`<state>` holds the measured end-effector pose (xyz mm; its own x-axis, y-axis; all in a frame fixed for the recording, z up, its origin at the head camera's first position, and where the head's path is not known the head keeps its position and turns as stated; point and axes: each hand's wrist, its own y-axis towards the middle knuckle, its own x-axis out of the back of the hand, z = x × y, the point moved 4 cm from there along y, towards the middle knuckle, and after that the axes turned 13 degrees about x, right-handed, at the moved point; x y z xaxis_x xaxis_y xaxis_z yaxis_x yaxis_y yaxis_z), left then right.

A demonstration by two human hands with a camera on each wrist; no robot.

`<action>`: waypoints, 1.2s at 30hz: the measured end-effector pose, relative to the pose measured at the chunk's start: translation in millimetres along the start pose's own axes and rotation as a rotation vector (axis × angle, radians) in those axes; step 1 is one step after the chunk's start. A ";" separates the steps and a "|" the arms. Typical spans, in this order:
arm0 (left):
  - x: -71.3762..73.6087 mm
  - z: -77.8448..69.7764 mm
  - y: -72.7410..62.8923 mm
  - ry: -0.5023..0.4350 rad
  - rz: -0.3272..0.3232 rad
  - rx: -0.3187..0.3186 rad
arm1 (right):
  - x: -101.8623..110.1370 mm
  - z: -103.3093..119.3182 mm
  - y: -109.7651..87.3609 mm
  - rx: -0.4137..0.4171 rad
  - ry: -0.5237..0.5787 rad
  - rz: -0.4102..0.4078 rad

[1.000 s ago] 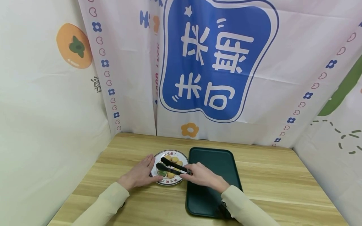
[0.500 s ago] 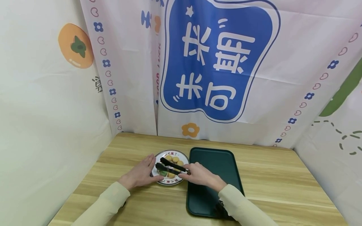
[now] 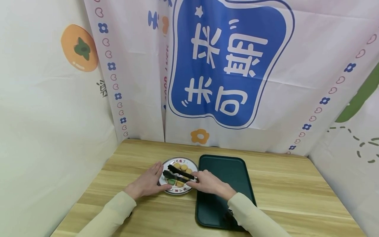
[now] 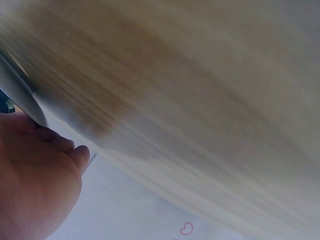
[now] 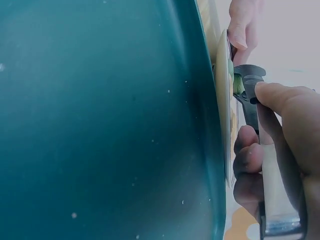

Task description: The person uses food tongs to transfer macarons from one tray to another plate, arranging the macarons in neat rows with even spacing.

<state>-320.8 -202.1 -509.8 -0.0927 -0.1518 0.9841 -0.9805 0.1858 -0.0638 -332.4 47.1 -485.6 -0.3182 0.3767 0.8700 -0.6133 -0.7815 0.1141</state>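
Note:
My left hand (image 3: 148, 181) rests at the left rim of a round white plate (image 3: 179, 191), fingers extended and thumb near the front edge. On the plate lie several yellowish round pieces (image 3: 184, 167) and a green piece (image 3: 171, 181). My right hand (image 3: 211, 184) holds a pair of black-tipped tongs (image 3: 181, 172) above the plate, their ends spread apart and pointing left. In the right wrist view, thumb and fingers press the tongs' metal handles (image 5: 276, 180), and something green (image 5: 238, 84) shows between the tips. Whether the tips touch it I cannot tell.
A dark green rectangular tray (image 3: 217, 210) lies right of the plate, under my right forearm. Both sit on a wood-grain table (image 3: 284, 191). Printed cloth (image 3: 142, 82) hangs behind and at the sides.
The right hand and tongs have shifted very slightly left over the plate. The left hand keeps its place at the rim, and the plate looks the same.

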 end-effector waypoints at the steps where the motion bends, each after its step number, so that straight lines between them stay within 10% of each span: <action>1: 0.1 -0.1 0.0 0.000 -0.001 -0.001 | -0.3 -0.4 0.1 0.002 0.001 -0.003; 36: -0.4 -1.0 -1.7 -0.021 -0.010 -0.001 | 13.4 0.8 -15.9 0.008 0.042 -0.021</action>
<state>-318.9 -201.4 -509.9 -0.0864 -0.1741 0.9809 -0.9813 0.1848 -0.0537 -326.3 64.1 -475.4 -0.3359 0.4135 0.8463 -0.6145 -0.7771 0.1358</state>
